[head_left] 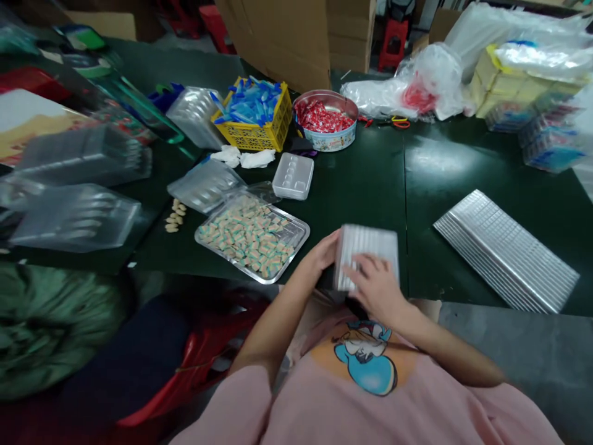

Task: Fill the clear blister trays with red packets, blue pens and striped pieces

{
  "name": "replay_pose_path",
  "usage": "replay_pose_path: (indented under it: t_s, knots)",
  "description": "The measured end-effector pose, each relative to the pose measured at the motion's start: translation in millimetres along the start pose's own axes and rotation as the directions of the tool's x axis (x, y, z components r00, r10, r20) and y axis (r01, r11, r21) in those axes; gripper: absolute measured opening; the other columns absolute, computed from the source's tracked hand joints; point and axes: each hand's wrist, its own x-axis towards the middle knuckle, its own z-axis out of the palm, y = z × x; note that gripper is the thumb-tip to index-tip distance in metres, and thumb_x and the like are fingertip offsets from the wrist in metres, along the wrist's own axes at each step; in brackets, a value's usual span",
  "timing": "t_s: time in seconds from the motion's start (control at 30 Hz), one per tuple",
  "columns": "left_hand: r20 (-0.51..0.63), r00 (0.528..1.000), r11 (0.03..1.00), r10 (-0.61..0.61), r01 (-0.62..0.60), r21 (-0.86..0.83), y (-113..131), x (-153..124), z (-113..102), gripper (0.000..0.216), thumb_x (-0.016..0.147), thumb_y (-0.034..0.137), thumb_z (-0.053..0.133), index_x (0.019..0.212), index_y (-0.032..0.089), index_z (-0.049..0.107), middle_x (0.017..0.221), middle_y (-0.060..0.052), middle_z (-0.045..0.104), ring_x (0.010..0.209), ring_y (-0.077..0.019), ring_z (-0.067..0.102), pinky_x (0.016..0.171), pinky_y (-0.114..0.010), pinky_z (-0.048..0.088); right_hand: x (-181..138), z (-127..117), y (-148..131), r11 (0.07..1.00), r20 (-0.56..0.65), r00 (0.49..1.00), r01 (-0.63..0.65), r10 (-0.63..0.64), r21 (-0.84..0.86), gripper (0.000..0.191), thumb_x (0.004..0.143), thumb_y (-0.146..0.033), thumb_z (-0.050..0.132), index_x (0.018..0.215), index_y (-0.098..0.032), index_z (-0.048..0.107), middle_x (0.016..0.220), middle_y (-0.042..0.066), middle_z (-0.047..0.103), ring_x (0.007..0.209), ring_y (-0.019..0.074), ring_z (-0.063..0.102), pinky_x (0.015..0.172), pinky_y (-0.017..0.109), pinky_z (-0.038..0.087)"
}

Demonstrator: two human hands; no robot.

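Just over the table's front edge, a small silvery ribbed block is between my two hands; motion blurs it, and I cannot tell whether it is one piece or a stack. My left hand is closed round its left side, most fingertips hidden behind it. Across its upper face lies my right hand, fingers bent against the ribs. To the left, a metal tray holds many small beige-and-green wrapped pieces. A longer stack of silvery ribbed strips rests on the table to the right.
Behind the tray are a clear compartment box, a yellow basket of blue items and a round tin of red wrapped pieces. Clear plastic shells pile up at left. Scissors and plastic bags lie at the back.
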Motion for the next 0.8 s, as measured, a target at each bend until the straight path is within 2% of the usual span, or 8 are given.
replay_pose_path:
  t_s: [0.07,0.13,0.27,0.4,0.5,0.6,0.7,0.8]
  knots:
    - [0.021,1.0,1.0,-0.01,0.01,0.002,-1,2,-14,0.046,0.064,0.056,0.079,0.085,0.017,0.07,0.092,-0.009,0.071,0.091,-0.0266,0.066,0.085,-0.04,0.052,-6,9,-2,0.988,0.084,0.985,0.146,-0.15,0.055,0.045,0.084,-0.031,0.069,0.127,-0.027,0.06,0.138,0.011,0.054,0.125,0.0325,0.047,0.093,0.049,0.044]
    - [0.019,1.0,1.0,0.012,-0.011,-0.018,-5,1,-19,0.043,0.062,0.055,0.081,0.078,0.017,0.067,0.089,-0.008,0.071,0.086,-0.024,0.066,0.083,-0.037,0.052,-6,8,8,0.966,0.046,0.974,0.213,-0.222,0.146,0.037,0.088,-0.034,0.064,0.124,-0.027,0.062,0.136,0.009,0.057,0.125,0.028,0.047,0.097,0.046,0.043]
    - [-0.016,0.998,0.997,0.054,-0.053,0.054,-9,-6,-7,0.038,0.066,0.05,0.08,0.079,0.017,0.067,0.091,-0.007,0.071,0.084,-0.0211,0.065,0.083,-0.035,0.05,17,-10,52,0.973,-0.101,0.993,-0.028,0.053,0.229,0.032,0.094,-0.027,0.052,0.122,-0.021,0.065,0.121,0.012,0.065,0.114,0.0265,0.056,0.094,0.046,0.044]
    - [-0.048,0.993,0.949,0.109,-0.09,0.302,-3,-20,13,0.049,0.077,0.06,0.065,0.096,0.016,0.073,0.1,-0.011,0.072,0.098,-0.0262,0.063,0.089,-0.037,0.046,53,-23,94,0.907,0.183,0.968,-0.229,0.173,0.352,0.023,0.088,-0.02,0.052,0.095,-0.018,0.074,0.089,0.006,0.071,0.081,0.0184,0.064,0.077,0.033,0.048]
    - [-0.001,0.991,0.9,0.136,-0.123,0.418,3,-32,25,0.053,0.082,0.062,0.058,0.106,0.017,0.072,0.112,-0.011,0.07,0.109,-0.0276,0.059,0.094,-0.036,0.043,72,-26,112,0.838,0.443,0.883,-0.355,0.155,0.414,0.016,0.081,-0.022,0.058,0.081,-0.019,0.074,0.073,0.0,0.068,0.068,0.0132,0.059,0.065,0.026,0.044]
    - [-0.004,0.993,0.887,0.12,-0.105,0.451,4,-38,32,0.045,0.078,0.055,0.067,0.103,0.017,0.07,0.103,-0.007,0.07,0.096,-0.0217,0.061,0.086,-0.031,0.043,86,-31,121,0.718,0.66,0.746,-0.508,0.09,0.476,0.018,0.073,-0.032,0.066,0.079,-0.017,0.073,0.069,-0.001,0.065,0.066,0.0107,0.055,0.062,0.024,0.041]
    - [-0.04,0.992,0.884,0.117,-0.085,0.459,2,-39,35,0.039,0.077,0.051,0.067,0.096,0.017,0.068,0.092,-0.003,0.067,0.085,-0.0172,0.059,0.079,-0.027,0.043,99,-35,125,0.619,0.785,0.616,-0.643,0.069,0.45,0.026,0.065,-0.037,0.073,0.078,-0.015,0.072,0.067,-0.001,0.064,0.066,0.0101,0.054,0.063,0.024,0.042]
    - [-0.047,0.993,0.877,0.105,-0.071,0.475,2,-37,36,0.036,0.076,0.048,0.067,0.096,0.017,0.068,0.091,-0.003,0.067,0.086,-0.018,0.059,0.08,-0.028,0.043,110,-37,126,0.608,0.833,0.55,-0.678,0.048,0.413,0.025,0.06,-0.035,0.076,0.074,-0.014,0.072,0.065,0.0,0.063,0.066,0.0106,0.054,0.063,0.024,0.042]
